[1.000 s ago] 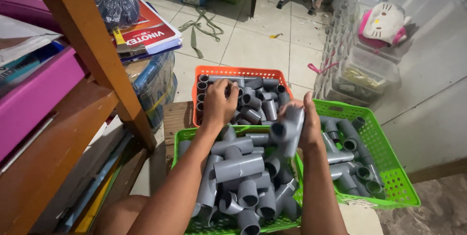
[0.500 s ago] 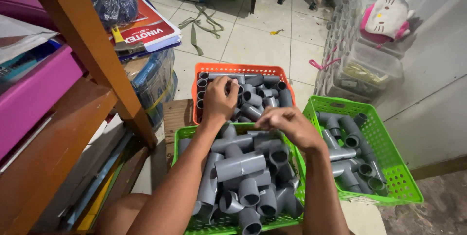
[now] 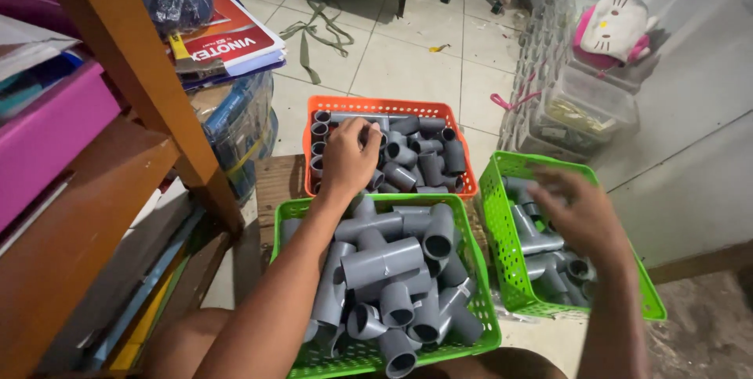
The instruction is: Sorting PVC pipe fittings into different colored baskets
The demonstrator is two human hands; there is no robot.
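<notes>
Three baskets hold grey plastic pipe fittings. My left hand [image 3: 349, 155] reaches into the orange basket [image 3: 384, 105] at the back, its fingers curled over a grey fitting [image 3: 375, 137] there. In front of it stands a green basket [image 3: 276, 247] piled with grey tees and elbows; a large tee [image 3: 384, 261] lies on top. My right hand [image 3: 580, 210] hovers blurred over the second green basket [image 3: 541, 161] on the right, fingers spread and empty. A few grey fittings [image 3: 541, 242] lie under it.
A wooden shelf post [image 3: 133, 73] and shelves with books and folders stand close on the left. A red magazine [image 3: 227, 42] lies on a wrapped box [image 3: 235, 120]. Clear plastic containers [image 3: 580, 105] and a white-and-pink toy [image 3: 620, 30] sit at the right wall.
My right hand held a grey fitting above the near green basket, lowered it, then swung right over the other green basket and is now empty. My left hand stayed in the orange basket.
</notes>
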